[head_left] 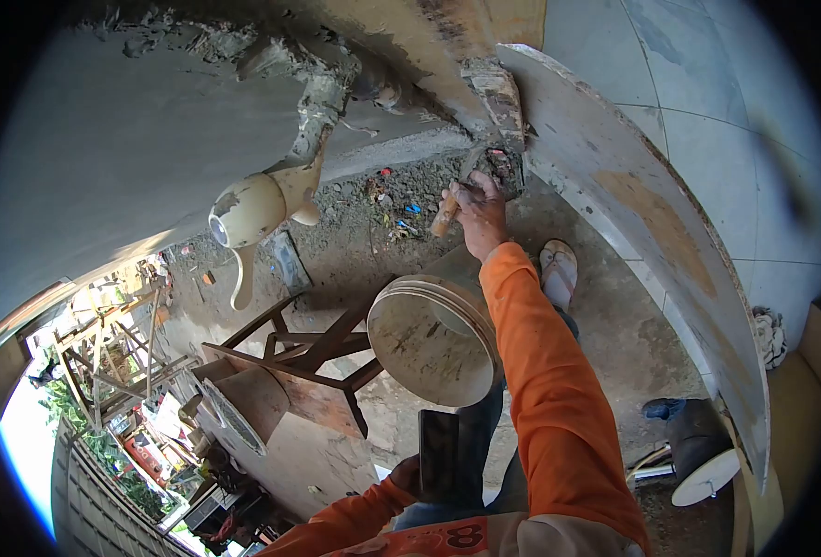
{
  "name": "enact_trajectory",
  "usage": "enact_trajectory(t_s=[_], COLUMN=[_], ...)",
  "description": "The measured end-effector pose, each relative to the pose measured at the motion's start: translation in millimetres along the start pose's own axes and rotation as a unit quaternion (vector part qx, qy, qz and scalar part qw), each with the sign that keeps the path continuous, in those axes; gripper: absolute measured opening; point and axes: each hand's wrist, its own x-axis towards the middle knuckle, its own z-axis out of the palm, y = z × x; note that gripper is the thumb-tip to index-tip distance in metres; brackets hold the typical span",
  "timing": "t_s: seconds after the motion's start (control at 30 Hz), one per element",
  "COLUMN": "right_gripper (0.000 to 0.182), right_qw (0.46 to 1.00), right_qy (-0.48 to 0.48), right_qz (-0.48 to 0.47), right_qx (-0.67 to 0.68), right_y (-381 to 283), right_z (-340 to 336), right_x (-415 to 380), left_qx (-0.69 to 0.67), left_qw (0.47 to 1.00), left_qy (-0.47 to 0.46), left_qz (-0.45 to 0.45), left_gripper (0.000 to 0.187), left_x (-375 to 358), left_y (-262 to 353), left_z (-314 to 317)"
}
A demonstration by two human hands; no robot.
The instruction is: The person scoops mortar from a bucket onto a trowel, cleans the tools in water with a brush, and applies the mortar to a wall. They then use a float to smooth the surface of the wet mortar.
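Note:
My right hand [480,215] is wrapped round a wooden handle [445,213] beside rubble at the foot of the wall; the blade end of this tool is hard to make out. Lower down, my left hand [407,474] grips a dark flat rectangular object [438,450], held upright near my legs. Between my two arms a pale round bucket [433,339] shows its wide face towards me. A curved board [633,176] rises to the right of my right hand. Near the wall hangs a cream-coloured fixture [252,209] with a lever.
A wooden frame [290,381] stands left of the bucket. Rubble with blue and red scraps [401,209] lies along the wall. Pale tiles [707,93] are at the upper right. A sandalled foot [558,272] is beside my right sleeve. A white disc [705,478] lies lower right.

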Motion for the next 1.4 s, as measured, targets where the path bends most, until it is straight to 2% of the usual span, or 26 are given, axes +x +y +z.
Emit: enact_trajectory(t_s=[0.03,0.1,0.17,0.23,0.3,0.37,0.57,0.6,0.67,0.73,0.77,0.83,0.9,0.97,1.0,1.03,1.07,1.1,1.17,1.2,1.23,1.37,1.4], right_gripper=[0.046,0.047,0.05,0.048,0.044,0.044,0.042,0.041,0.04,0.04,0.04,0.045,0.042,0.032,0.032,0.031,0.029,0.029,0.033,0.036,0.036,0.035,0.034], right_qw=[1.0,0.999,0.993,0.987,0.968,0.97,0.977,0.979,0.981,0.983,0.983,0.983,0.989,0.988,0.986,0.962,0.909,0.907,0.819,0.801,0.798,0.771,0.732], right_qy=[0.004,-0.001,0.04,0.047,0.081,0.085,-0.012,0.013,0.001,-0.04,-0.043,-0.06,-0.077,-0.117,-0.121,-0.175,-0.23,-0.242,-0.303,-0.313,-0.325,-0.343,-0.361], right_qz=[0.014,0.011,0.026,0.025,0.027,0.01,0.017,0.002,0.005,-0.015,-0.017,0.042,0.076,0.085,0.091,0.022,-0.047,-0.033,-0.171,-0.217,-0.218,-0.239,-0.233], right_qx=[0.014,0.032,0.111,0.149,0.234,0.225,0.213,0.204,0.195,0.178,0.176,0.166,0.105,-0.061,-0.067,-0.21,-0.343,-0.344,-0.457,-0.462,-0.458,-0.48,-0.528], right_y=[0,0,2,1,-9,-13,-32,-36,-49,-49,-51,-57,-59,-79,-81,-80,-80,-88,-109,-109,-111,-122,-119], right_z=[11,42,76,102,124,127,137,144,157,160,158,150,127,112,101,90,86,90,109,114,118,95,74], right_x=[0,3,5,6,-1,-5,-23,-32,-54,-68,-81,-119,-166,-223,-247,-270,-285,-298,-317,-318,-320,-325,-325], left_qx=[0.031,0.029,0.027,0.036,0.043,0.046,0.005,0.021,0.04,0.049,0.05,0.037,0.048,0.033,0.034,0.031,0.034,0.03,0.025,0.011,0.0,0.016,0.025], left_qw=[0.999,0.998,0.996,0.993,0.992,0.992,0.995,0.995,0.994,0.991,0.991,0.981,0.967,0.95,0.94,0.926,0.924,0.923,0.928,0.928,0.922,0.914,0.906], left_qy=[0.011,-0.013,-0.037,-0.071,-0.06,-0.049,-0.052,-0.043,-0.038,0.03,0.026,-0.071,-0.065,-0.083,-0.132,-0.177,-0.176,-0.168,-0.157,-0.215,-0.275,-0.283,-0.285], left_qz=[0.04,0.054,0.07,0.09,0.101,0.11,0.086,0.087,0.09,0.12,0.12,0.178,0.241,0.3,0.314,0.33,0.339,0.345,0.338,0.306,0.273,0.29,0.313], left_gripper=[0.054,0.057,0.06,0.066,0.067,0.068,0.062,0.059,0.057,0.054,0.054,0.058,0.056,0.05,0.049,0.048,0.045,0.042,0.039,0.038,0.038,0.036,0.037], left_x=[-3,-14,-25,-33,-41,-48,-61,-64,-69,-75,-79,-84,-90,-94,-94,-98,-100,-107,-115,-115,-117,-142,-148], left_y=[3,13,18,19,16,10,-11,-11,-10,-6,-2,15,38,65,78,89,94,96,95,91,89,87,89], left_z=[-2,1,7,10,2,-9,-30,-30,-30,-35,-35,-27,-13,30,57,82,103,122,140,151,160,179,179])
